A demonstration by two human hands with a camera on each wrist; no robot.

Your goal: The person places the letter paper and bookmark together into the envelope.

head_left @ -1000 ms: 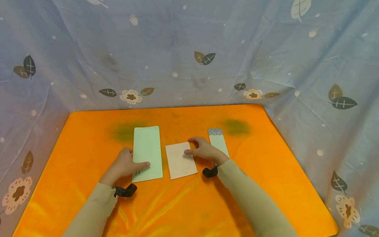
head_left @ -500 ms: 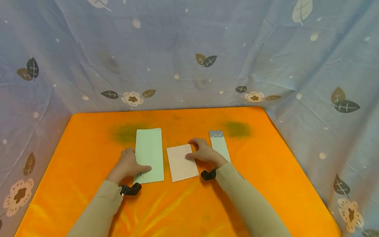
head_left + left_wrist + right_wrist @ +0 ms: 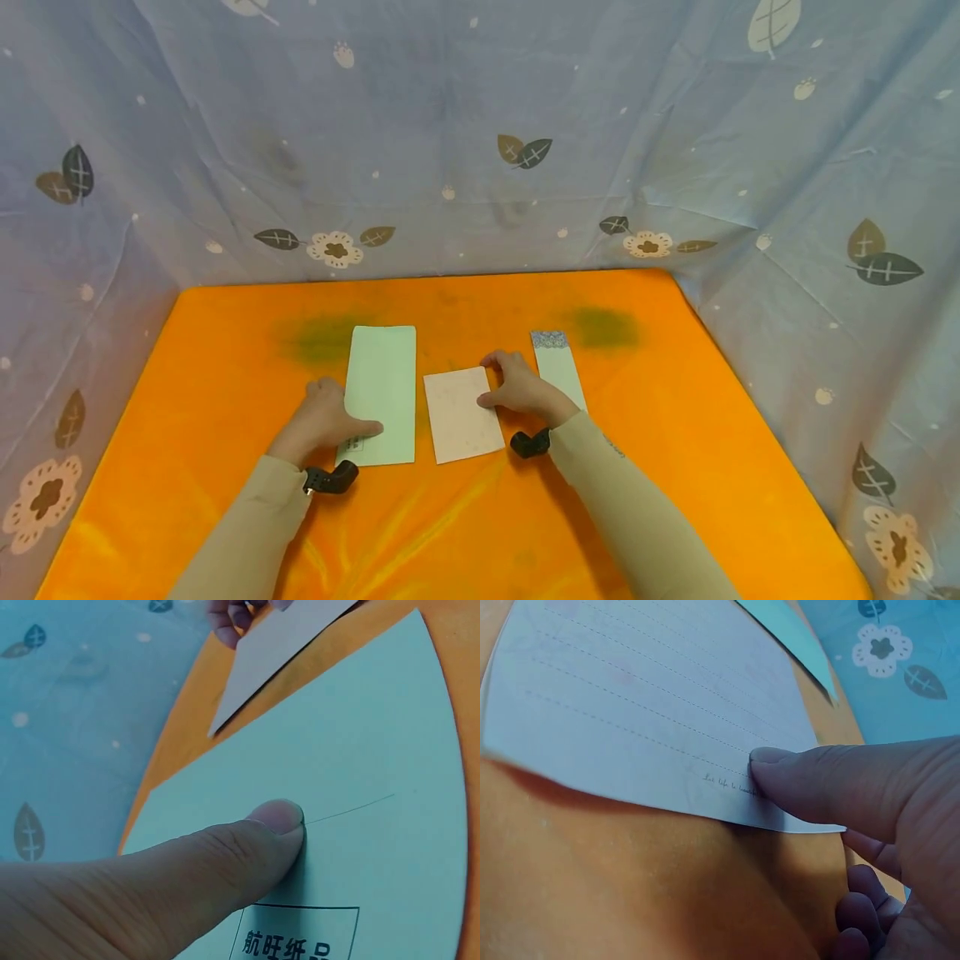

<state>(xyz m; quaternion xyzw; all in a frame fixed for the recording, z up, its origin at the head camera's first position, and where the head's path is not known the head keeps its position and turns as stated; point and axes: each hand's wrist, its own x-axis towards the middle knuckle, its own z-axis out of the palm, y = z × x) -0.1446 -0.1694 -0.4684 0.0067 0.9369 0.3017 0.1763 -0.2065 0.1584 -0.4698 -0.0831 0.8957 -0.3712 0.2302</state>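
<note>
Currently, head view: left hand [image 3: 322,417] pinches a pale green envelope [image 3: 384,375] at its left edge, on the orange-covered table [image 3: 450,550]; grip narrow, thumb on top, some fingertips hidden. Right hand [image 3: 525,390] pinches a notepad [image 3: 459,421] at its right edge, grip likewise narrow; the notepad lies just beside the envelope. White slip [image 3: 561,375], patterned at its far end, is partly hidden by the right wrist.

Left wrist view: thumb tip meets a thin line, near boxed print [image 3: 300,930].

Right wrist view: thumb presses ruled paper beside small script; other fingers curl by the corner.
</note>
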